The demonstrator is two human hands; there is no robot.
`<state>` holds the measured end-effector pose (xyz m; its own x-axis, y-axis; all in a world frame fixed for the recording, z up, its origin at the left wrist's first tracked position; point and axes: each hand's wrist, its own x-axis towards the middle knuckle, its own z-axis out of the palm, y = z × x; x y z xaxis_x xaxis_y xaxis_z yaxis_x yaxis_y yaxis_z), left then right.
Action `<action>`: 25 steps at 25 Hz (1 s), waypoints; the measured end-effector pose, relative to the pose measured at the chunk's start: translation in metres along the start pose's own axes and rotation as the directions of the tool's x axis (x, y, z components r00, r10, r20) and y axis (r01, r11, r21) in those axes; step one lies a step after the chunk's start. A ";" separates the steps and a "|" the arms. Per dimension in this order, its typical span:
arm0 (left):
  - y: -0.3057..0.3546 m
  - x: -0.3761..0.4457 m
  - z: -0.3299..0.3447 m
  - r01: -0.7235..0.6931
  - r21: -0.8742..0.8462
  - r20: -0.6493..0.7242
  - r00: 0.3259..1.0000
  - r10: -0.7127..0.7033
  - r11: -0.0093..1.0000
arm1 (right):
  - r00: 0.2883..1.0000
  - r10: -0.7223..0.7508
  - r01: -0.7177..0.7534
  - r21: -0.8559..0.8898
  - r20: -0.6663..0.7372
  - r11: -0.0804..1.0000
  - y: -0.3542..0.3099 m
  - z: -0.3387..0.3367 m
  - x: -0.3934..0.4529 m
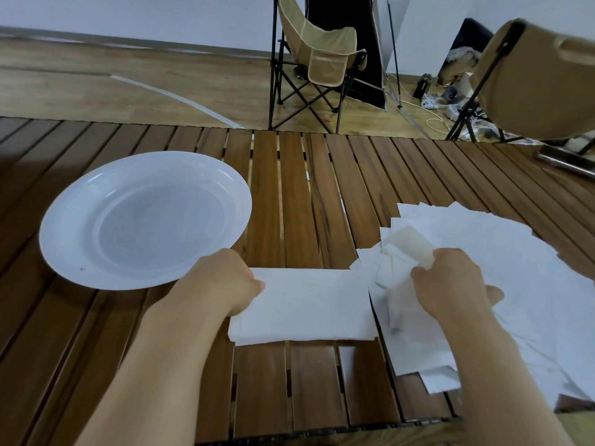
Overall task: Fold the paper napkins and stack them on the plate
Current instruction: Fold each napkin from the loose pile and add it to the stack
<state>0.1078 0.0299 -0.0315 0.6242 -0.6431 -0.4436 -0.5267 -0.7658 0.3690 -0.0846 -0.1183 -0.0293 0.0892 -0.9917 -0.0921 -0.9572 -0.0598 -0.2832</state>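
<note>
One folded napkin (304, 305) lies flat on the table (296, 194), a long rectangle running left to right just below the plate (145, 218). My left hand (225, 281) grips its left end, fingers curled under the edge and knuckles up. The hand overlaps the plate's near rim in view; I cannot tell whether it touches it.

My right hand (450, 281) pinches one small folded wad (409, 249) of paper between thumb and fingers, raised above the pile (502, 278). The wad is thicker and slightly translucent at its lifted end.

The pile is a loose fan of white napkins to the right of the folded one, its left edge touching or overlapping that napkin's right end. The sheets overlap too much to count. Corners stick out along the far edge, and several sheets hang past the table's near right edge.

There is one plate, white, round and shallow, on the left half of the table. No napkin lies on it.

The table is brown wooden slats with gaps. Beyond it stand two folding chairs: one beige chair (322, 56) at centre, a second chair (528, 82) at right. Cables (441, 114) lie on the floor between them.
</note>
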 end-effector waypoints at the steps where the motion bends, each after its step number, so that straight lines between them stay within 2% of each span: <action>1: 0.000 0.000 0.000 0.008 -0.007 0.001 1.000 -0.008 1.000 | 0.997 -0.019 0.020 0.023 -0.072 1.000 0.000 -0.001 -0.001; 4: 0.002 -0.003 -0.001 0.006 -0.025 -0.017 1.000 -0.007 1.000 | 0.961 -0.114 0.164 0.185 -0.252 0.969 -0.002 -0.006 -0.002; 7: 0.003 -0.005 -0.004 -0.018 -0.109 -0.094 0.996 0.007 0.994 | 0.924 -0.248 0.352 0.398 -0.290 0.847 -0.010 -0.014 -0.004; 10: 0.003 -0.007 -0.008 -0.075 -0.294 -0.187 0.982 0.020 0.953 | 0.914 -0.296 0.406 0.617 -0.279 0.674 -0.020 -0.023 -0.012; 12: 0.006 -0.008 -0.009 -0.142 -0.396 -0.173 0.982 0.079 0.907 | 0.930 -0.301 0.345 0.780 -0.209 0.523 -0.024 -0.027 -0.017; 14: 0.012 -0.012 -0.012 -0.198 -0.527 -0.127 0.980 0.153 0.826 | 0.947 -0.307 0.193 0.929 -0.092 0.317 -0.026 -0.032 -0.020; 16: 0.017 -0.015 -0.014 -0.212 -0.644 -0.072 0.973 0.218 0.735 | 0.949 -0.314 0.025 0.988 0.024 0.151 -0.026 -0.035 -0.021; 18: 0.020 -0.016 -0.015 -0.218 -0.707 -0.037 0.961 0.272 0.673 | 0.945 -0.313 -0.065 0.993 0.092 0.094 -0.025 -0.036 -0.020; 21: 0.022 -0.016 -0.016 -0.234 -0.745 -0.031 0.948 0.318 0.624 | 0.943 -0.290 -0.143 0.986 0.162 0.084 -0.022 -0.037 -0.020; 25: 0.021 -0.016 -0.015 -0.229 -0.722 -0.043 0.957 0.288 0.653 | 0.913 -0.334 -0.232 0.971 0.236 0.052 -0.022 -0.041 -0.021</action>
<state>0.0957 0.0240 -0.0050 0.4702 -0.8359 -0.2833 -0.0707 -0.3556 0.9320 -0.0765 -0.1004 0.0177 0.4661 -0.8583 -0.2147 0.1972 0.3374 -0.9205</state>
